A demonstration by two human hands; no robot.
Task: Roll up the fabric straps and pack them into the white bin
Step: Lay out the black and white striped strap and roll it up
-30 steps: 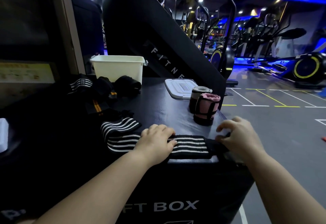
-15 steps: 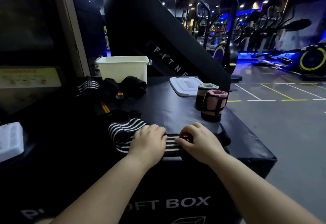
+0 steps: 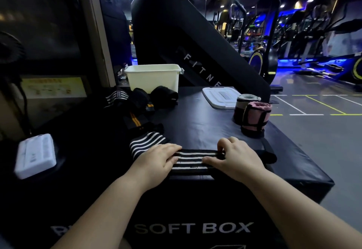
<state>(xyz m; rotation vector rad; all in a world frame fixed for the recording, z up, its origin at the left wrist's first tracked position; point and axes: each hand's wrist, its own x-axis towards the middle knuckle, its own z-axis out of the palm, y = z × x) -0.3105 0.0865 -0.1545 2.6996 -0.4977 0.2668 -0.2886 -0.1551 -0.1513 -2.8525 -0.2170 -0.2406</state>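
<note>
Padding fills most of our view: the black padded soft box serves as our table, and at its far edge stands the white plastic bin, open-topped, with its flat white lid lying apart to the right. Just in front of the bin sits a heap of dark unrolled straps. Near the right edge stands a rolled pink strap bound in black. Along the near edge lies the black fabric strap with white stripes, its long axis running left to right across us. Our left hand presses it flat with straight fingers. Our right hand curls its fingers over the far edge and pinches the strap's right part with the thumb underneath. We judge the roll should travel from the right hand leftward toward the pinning hand. The bin is well beyond both hands, on the left hand's side.
</note>
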